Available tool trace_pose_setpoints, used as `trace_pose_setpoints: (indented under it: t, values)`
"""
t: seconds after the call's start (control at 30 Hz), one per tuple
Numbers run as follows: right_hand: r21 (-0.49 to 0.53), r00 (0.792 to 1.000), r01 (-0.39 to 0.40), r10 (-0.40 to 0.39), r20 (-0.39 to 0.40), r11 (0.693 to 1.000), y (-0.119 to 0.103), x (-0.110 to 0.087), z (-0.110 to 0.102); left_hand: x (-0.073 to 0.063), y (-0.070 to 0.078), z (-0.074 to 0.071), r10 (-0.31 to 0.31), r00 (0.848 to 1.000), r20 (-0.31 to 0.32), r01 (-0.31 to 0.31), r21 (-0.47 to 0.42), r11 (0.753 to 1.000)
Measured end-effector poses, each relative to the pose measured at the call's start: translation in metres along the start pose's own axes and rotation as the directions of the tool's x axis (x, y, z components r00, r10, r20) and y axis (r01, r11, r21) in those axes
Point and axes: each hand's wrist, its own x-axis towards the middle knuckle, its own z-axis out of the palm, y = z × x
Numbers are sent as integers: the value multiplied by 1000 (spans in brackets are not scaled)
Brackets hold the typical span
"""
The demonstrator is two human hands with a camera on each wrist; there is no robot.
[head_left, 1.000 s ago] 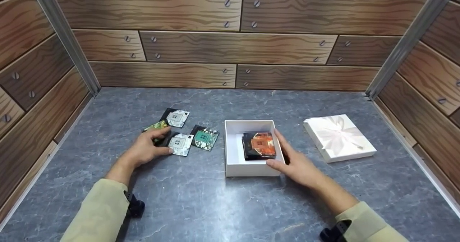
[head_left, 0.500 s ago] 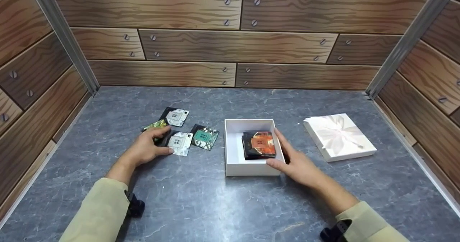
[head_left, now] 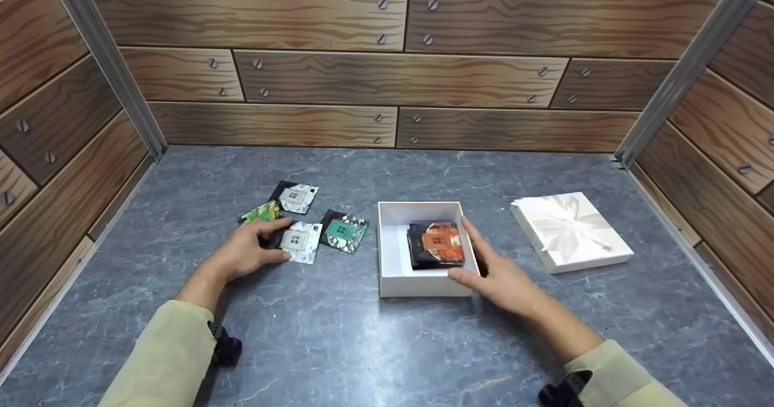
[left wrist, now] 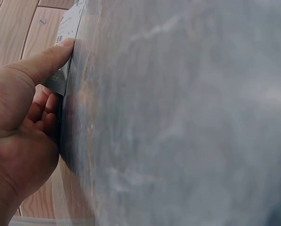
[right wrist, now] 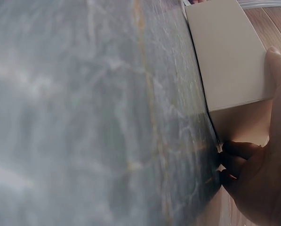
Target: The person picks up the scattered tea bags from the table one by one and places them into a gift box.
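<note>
My left hand (head_left: 242, 248) pinches a flat square black-and-silver packet (head_left: 302, 242) at the left, thumb on its near edge and index finger at its far edge. That packet (left wrist: 70, 23) shows edge-on past the thumb in the left wrist view. Close around it lie a green-and-yellow packet (head_left: 263, 211), partly behind the hand, another black-and-silver packet (head_left: 297, 197) and a dark green patterned one (head_left: 346, 231). My right hand (head_left: 505, 283) holds the right side of an open white box (head_left: 423, 286), thumb at its near right corner. Inside the box lies a stack of packets, an orange-and-black one (head_left: 441, 244) on top.
A white box lid (head_left: 571, 231) with a pale ribbon bow lies right of the box, beyond the right hand. Wood-patterned walls (head_left: 387, 80) enclose the grey marbled table (head_left: 338, 346) at the back and both sides.
My left index finger has shifted slightly down the packet, which has moved a little to the left. More of the green-and-yellow packet shows. The right hand and the box stay in place.
</note>
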Motion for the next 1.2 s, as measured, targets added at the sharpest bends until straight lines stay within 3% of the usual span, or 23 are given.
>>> trace_pose_setpoints:
  t: [0.3, 0.57, 0.87, 1.2]
  values:
    - [7, 1000, -7, 7, 4, 1000, -1, 0, 0, -2, -1, -2, -18, 1000, -19, 17, -62, 998]
    - [20, 1000, 4, -4, 1, 1000, 0, 1, 2, -5, 10, -8, -57, 998, -26, 53, -109, 993]
    - [19, 1000, 0, 0, 6, 1000, 1, 1, 1, -9, 32, -20, 24, 994, -104, -33, -83, 996]
    - [19, 1000, 10, -10, 6, 1000, 1, 0, 1, -11, 69, -29, 88, 991, -105, -96, -76, 993]
